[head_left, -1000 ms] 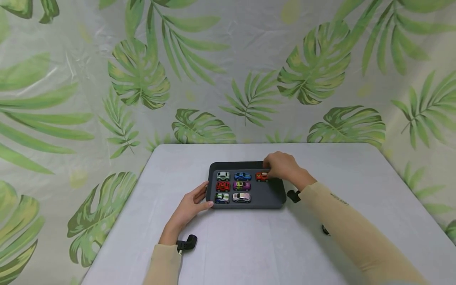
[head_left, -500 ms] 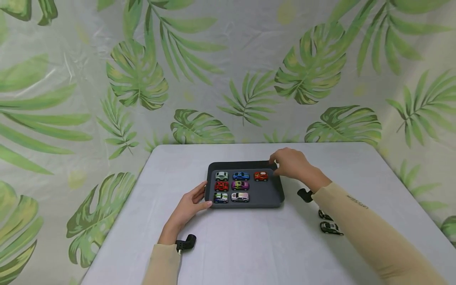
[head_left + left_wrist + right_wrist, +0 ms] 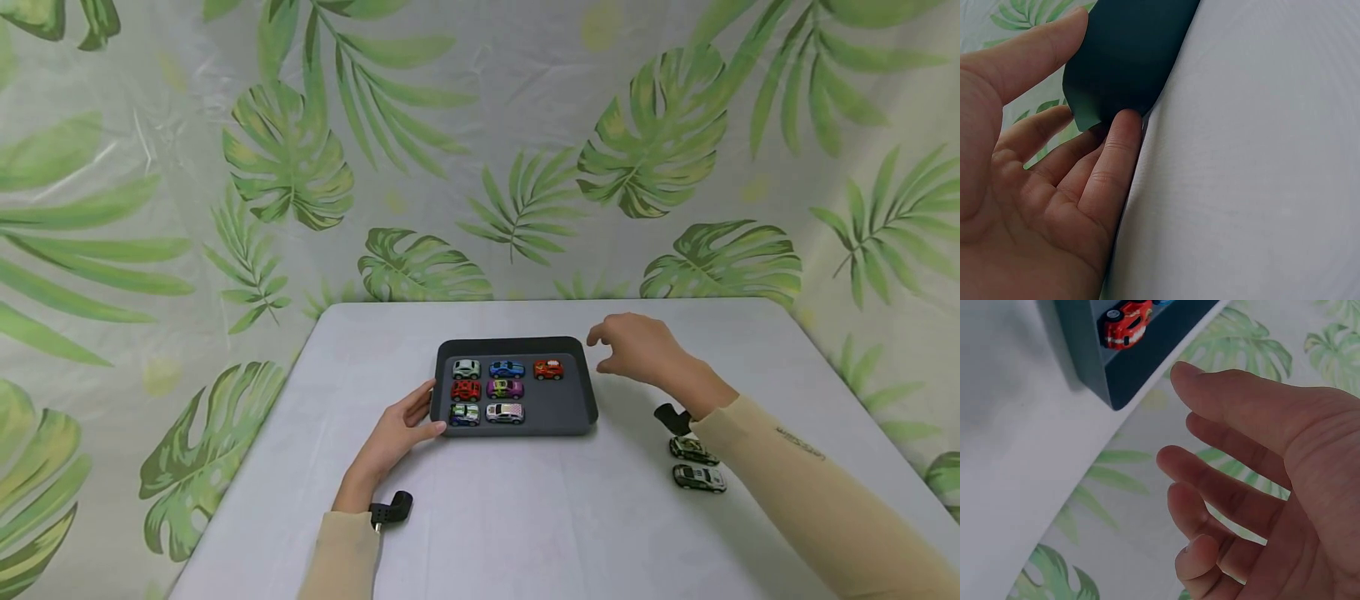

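A dark grey tray (image 3: 555, 421) holds several toy cars in rows. My left hand (image 3: 393, 437) grips the tray's front left corner, thumb at the front and fingers along the left side. Just off the tray's right rim, my right hand (image 3: 641, 346) hovers with loosely bent fingers and nothing in them. Nearest to it, an orange-red toy car (image 3: 548, 369) sits at the right end of the back row, beside a blue car (image 3: 507, 369) and a pale green car (image 3: 466, 369). The right wrist view shows the red car (image 3: 1127, 325) inside the tray wall.
In the tray's middle row are a red car (image 3: 466, 390) and a purple-yellow car (image 3: 505, 389); a white-green car (image 3: 464, 414) and a pale patterned car (image 3: 505, 413) are in front. A camouflage car (image 3: 693, 451) and a silver-green car (image 3: 699, 478) lie on the white table (image 3: 525, 517) under my right forearm.
My right hand has let go of the orange-red car and moved right, out of the tray. The two cars on the table have come into view. My left hand stays at the corner.
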Action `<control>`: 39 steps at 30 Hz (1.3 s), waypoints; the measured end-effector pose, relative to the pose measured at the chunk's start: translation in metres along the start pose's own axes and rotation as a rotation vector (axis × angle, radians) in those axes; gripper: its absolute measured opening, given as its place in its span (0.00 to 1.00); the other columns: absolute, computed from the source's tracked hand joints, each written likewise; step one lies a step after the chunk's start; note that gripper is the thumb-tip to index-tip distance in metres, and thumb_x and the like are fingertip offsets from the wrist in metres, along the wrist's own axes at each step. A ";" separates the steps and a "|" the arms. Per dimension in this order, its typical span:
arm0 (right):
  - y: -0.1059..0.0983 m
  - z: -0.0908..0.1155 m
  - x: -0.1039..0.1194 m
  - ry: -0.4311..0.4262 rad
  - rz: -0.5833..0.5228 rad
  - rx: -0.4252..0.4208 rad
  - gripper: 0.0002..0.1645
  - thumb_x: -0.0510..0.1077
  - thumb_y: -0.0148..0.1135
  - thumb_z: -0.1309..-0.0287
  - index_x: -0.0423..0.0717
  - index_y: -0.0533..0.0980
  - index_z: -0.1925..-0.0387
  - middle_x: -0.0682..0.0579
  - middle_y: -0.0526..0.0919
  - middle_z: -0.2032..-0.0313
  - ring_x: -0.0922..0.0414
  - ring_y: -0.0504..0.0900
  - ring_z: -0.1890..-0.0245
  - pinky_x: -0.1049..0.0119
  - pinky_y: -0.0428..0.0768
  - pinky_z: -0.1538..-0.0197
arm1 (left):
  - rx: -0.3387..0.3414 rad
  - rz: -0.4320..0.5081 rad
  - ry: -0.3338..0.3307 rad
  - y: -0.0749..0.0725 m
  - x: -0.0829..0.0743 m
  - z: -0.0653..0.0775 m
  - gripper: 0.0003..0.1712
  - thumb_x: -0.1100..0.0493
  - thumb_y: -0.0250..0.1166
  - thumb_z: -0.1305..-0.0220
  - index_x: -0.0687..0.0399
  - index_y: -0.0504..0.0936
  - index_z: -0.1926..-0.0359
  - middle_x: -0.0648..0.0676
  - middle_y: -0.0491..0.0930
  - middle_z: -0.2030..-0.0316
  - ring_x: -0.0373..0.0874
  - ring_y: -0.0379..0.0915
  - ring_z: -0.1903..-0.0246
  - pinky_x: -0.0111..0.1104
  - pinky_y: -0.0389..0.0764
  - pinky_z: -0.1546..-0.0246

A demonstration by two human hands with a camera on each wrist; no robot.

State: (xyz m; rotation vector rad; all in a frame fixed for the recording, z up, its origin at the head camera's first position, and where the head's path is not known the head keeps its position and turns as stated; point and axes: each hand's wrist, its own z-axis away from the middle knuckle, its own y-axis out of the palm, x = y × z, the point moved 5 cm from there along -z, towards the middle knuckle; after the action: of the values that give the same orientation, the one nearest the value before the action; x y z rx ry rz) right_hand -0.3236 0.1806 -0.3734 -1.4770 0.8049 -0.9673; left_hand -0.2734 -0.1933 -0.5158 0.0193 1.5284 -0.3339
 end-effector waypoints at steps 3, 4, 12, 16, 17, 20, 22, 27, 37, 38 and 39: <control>-0.002 0.007 -0.003 -0.006 0.004 -0.009 0.23 0.46 0.80 0.52 0.51 0.86 0.51 0.50 0.86 0.57 0.50 0.83 0.58 0.54 0.82 0.69 | -0.005 -0.007 -0.006 0.000 0.000 0.000 0.48 0.57 0.77 0.42 0.37 0.64 0.24 0.53 0.63 0.27 0.46 0.62 0.30 0.40 0.67 0.33; -0.002 0.010 -0.005 -0.006 0.005 -0.012 0.23 0.46 0.80 0.52 0.51 0.86 0.51 0.50 0.85 0.57 0.50 0.83 0.58 0.54 0.82 0.69 | -0.006 -0.009 -0.007 0.000 0.000 0.000 0.48 0.57 0.77 0.42 0.37 0.64 0.24 0.53 0.63 0.27 0.46 0.62 0.30 0.39 0.67 0.33; -0.002 0.029 -0.017 0.008 -0.006 -0.030 0.23 0.47 0.81 0.53 0.51 0.86 0.52 0.51 0.85 0.58 0.50 0.83 0.60 0.55 0.81 0.70 | -0.010 -0.023 -0.013 -0.001 -0.001 -0.001 0.48 0.57 0.77 0.41 0.37 0.63 0.24 0.53 0.63 0.27 0.47 0.61 0.29 0.39 0.67 0.33; 0.000 0.037 -0.024 0.019 -0.014 -0.025 0.23 0.46 0.81 0.53 0.50 0.86 0.52 0.50 0.85 0.59 0.50 0.83 0.61 0.55 0.81 0.70 | -0.013 -0.028 -0.011 -0.001 -0.001 0.000 0.48 0.56 0.77 0.42 0.38 0.63 0.23 0.53 0.63 0.27 0.47 0.61 0.29 0.39 0.67 0.33; 0.001 0.039 -0.025 0.023 -0.017 -0.021 0.23 0.46 0.81 0.53 0.50 0.86 0.52 0.50 0.85 0.59 0.50 0.83 0.61 0.55 0.81 0.71 | -0.013 -0.028 -0.013 -0.002 -0.001 0.000 0.48 0.56 0.77 0.42 0.38 0.63 0.23 0.53 0.63 0.27 0.47 0.61 0.29 0.39 0.67 0.33; 0.004 0.045 -0.029 0.036 -0.022 -0.005 0.24 0.46 0.81 0.53 0.49 0.86 0.52 0.50 0.85 0.59 0.50 0.83 0.63 0.56 0.80 0.72 | -0.011 -0.023 -0.014 -0.002 0.000 -0.001 0.48 0.57 0.77 0.42 0.36 0.64 0.24 0.53 0.63 0.27 0.47 0.61 0.29 0.39 0.67 0.33; 0.007 0.050 -0.032 0.043 -0.026 0.009 0.24 0.46 0.81 0.53 0.49 0.85 0.51 0.49 0.85 0.59 0.50 0.83 0.63 0.56 0.80 0.72 | -0.011 -0.020 -0.014 -0.002 0.002 -0.002 0.48 0.57 0.77 0.42 0.35 0.64 0.24 0.54 0.63 0.27 0.47 0.61 0.30 0.39 0.67 0.33; 0.014 0.062 -0.039 0.051 -0.055 0.019 0.24 0.47 0.81 0.53 0.49 0.85 0.51 0.50 0.85 0.59 0.52 0.82 0.66 0.57 0.79 0.73 | -0.011 -0.020 -0.008 -0.002 0.003 -0.003 0.47 0.56 0.77 0.43 0.32 0.65 0.25 0.54 0.63 0.27 0.47 0.61 0.30 0.39 0.67 0.33; 0.026 0.081 -0.056 0.065 -0.066 0.014 0.24 0.46 0.80 0.54 0.47 0.85 0.52 0.51 0.84 0.61 0.52 0.81 0.67 0.59 0.78 0.75 | -0.012 -0.025 -0.001 -0.003 0.006 -0.004 0.48 0.54 0.77 0.43 0.34 0.64 0.25 0.54 0.63 0.27 0.48 0.62 0.30 0.41 0.65 0.32; 0.028 0.084 -0.057 0.066 -0.070 0.016 0.24 0.46 0.80 0.53 0.47 0.85 0.52 0.50 0.84 0.61 0.52 0.81 0.67 0.59 0.77 0.75 | -0.011 -0.026 -0.002 -0.003 0.006 -0.004 0.48 0.54 0.77 0.43 0.34 0.64 0.25 0.54 0.64 0.27 0.47 0.62 0.30 0.40 0.66 0.32; 0.029 0.086 -0.059 0.066 -0.074 0.019 0.24 0.46 0.80 0.53 0.47 0.85 0.52 0.50 0.84 0.61 0.52 0.81 0.67 0.59 0.77 0.75 | -0.010 -0.024 0.001 -0.002 0.005 -0.004 0.48 0.54 0.77 0.43 0.34 0.64 0.25 0.54 0.63 0.27 0.48 0.62 0.30 0.41 0.66 0.32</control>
State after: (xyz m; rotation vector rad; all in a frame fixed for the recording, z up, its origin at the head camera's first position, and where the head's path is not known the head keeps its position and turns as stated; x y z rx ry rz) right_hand -0.2704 0.2665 -0.4121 -1.4729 0.7913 -1.0814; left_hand -0.2779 -0.1956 -0.5208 -0.0072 1.5326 -0.3456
